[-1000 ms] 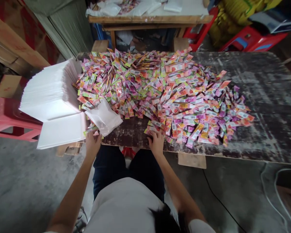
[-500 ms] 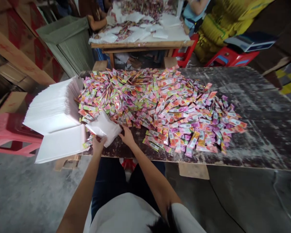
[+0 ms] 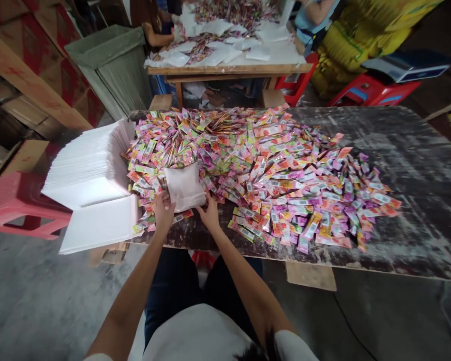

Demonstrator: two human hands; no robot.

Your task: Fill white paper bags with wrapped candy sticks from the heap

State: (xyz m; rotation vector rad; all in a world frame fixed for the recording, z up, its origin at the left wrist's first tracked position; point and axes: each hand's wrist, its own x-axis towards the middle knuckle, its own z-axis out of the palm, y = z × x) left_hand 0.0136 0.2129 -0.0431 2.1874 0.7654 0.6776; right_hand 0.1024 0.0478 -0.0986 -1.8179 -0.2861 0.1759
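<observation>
A white, slightly see-through plastic bag (image 3: 185,185) lies tilted over the near left part of a heap of small colourful printed sachets (image 3: 281,175). My left hand (image 3: 164,209) grips its lower left corner, fingers closed on the edge. At the lower right corner, my right hand (image 3: 209,211) pinches the bag between thumb and fingers. The bag's contents cannot be made out. To the left of my left hand, a thick fanned stack of flat white bags (image 3: 86,173) overhangs the table edge, several of them spread lower at the front.
The dark worn table (image 3: 409,165) extends to the right. A red plastic stool (image 3: 26,200) stands under the stack's left side. Behind are a lined grey bin (image 3: 110,65) and another table (image 3: 229,69) where other people work. A scale (image 3: 406,67) rests on a red stool (image 3: 376,93).
The bag has moved right and away from me, and turned more upright over the sachets. Both hands moved along with it. The camera view has shifted slightly.
</observation>
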